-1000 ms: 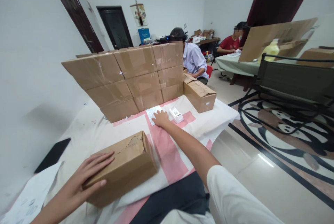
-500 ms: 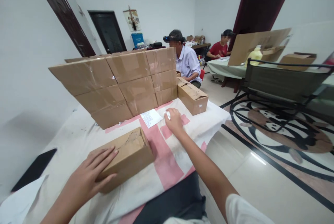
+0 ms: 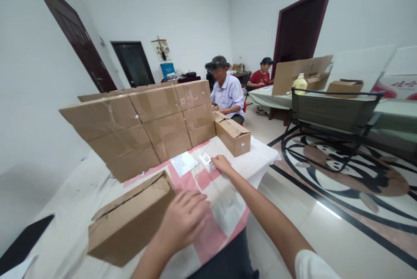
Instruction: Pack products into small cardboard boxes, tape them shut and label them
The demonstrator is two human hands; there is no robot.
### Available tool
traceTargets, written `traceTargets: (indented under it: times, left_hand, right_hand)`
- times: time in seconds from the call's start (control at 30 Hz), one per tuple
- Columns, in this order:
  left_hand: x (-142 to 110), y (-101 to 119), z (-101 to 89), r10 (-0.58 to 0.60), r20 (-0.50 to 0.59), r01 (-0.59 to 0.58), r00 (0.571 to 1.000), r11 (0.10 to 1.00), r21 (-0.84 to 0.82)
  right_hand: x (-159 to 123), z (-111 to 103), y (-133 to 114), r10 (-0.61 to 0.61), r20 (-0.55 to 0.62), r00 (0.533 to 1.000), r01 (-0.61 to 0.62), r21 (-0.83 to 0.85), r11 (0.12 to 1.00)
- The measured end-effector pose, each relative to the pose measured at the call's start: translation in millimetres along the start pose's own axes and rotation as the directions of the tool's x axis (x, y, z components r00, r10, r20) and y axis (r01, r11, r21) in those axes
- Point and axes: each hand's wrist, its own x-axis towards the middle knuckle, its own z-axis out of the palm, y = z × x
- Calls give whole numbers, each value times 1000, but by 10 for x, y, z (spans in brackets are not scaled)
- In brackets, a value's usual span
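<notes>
1. The right hand has its fingers curled and pinches the near right end of a small white device.
2. The white device sits just at 9 o'clock from that hand, over the pink and white tablecloth.
3. The left hand, at 7 o'clock from the right, is blurred, with fingers loosely bent; whether they close on anything I cannot tell.
4. Just at 9 o'clock from the left hand lies a long carton, a dark gap running along its top seam; whether the hand touches it is unclear.
5. Beyond the white device, also at 9 o'clock from the right hand, a printed sheet lies flat.
6. At 10 o'clock rises a wall of taped cartons.
7. At 1 o'clock, near the right hand, stands a carton with a small white label.
8. Farther off, at 12 o'clock, sits a person in a pale shirt; at 1 o'clock, one in red.
9. A folding chair stands at 2 o'clock.
</notes>
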Motion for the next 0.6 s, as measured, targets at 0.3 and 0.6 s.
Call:
traceTargets:
  times: [0.3, 0.6]
  left_hand:
    - [539, -348, 1353, -473, 97, 483, 876, 858, -176]
    - [824, -947, 1835, -580, 184, 606, 794, 778, -167]
  right_hand:
    - [-14, -93, 41, -10, -2, 1000, 10, 25, 1000]
    - [4, -60, 76, -10, 14, 1000, 10, 60, 998]
